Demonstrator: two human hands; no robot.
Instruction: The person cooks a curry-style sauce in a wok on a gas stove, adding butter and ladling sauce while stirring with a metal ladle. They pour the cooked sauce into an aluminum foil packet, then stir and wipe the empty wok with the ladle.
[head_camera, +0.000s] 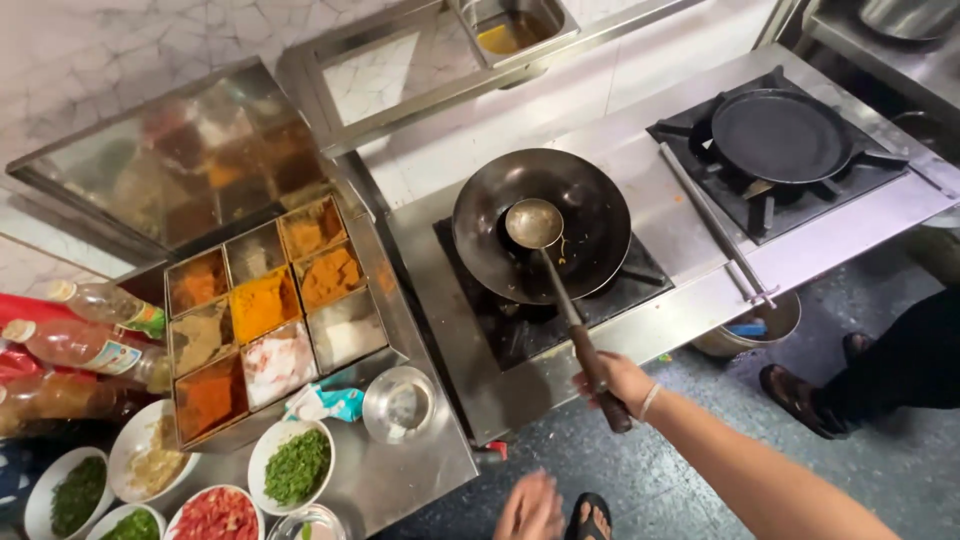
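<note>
Head view looks down on a steel desk (690, 290) with two gas burners set in it. On the nearer burner sits a dark wok (541, 224), tilted slightly, with a few scraps stuck to its inner wall. On the far burner, well apart to the right, lies a flat black griddle pan (780, 135). To the left of the wok stands an open steel spice box (272, 318) with its mirrored lid (180, 160) raised; its square compartments hold red, orange, yellow, brown and white powders. A long ladle (560, 290) runs from the wok toward the person: its round bowl rests inside the wok, its dark handle slants down over the desk edge. The right hand (612, 382) is closed around the end of that handle, a thin band at the wrist. The left hand (530, 508) hangs low at the bottom edge, holding nothing, fingers loosely spread, just beside a sandalled foot (590, 518). At the lower left, white bowls hold chopped greens (296, 466), chopped tomato (216, 514) and a pale paste (158, 462); a small steel bowl (399, 404) stands just beside the spice box. Plastic bottles (95, 345) lie at the far left. Another person's sandalled feet (800, 395) stand on the floor at the right
</note>
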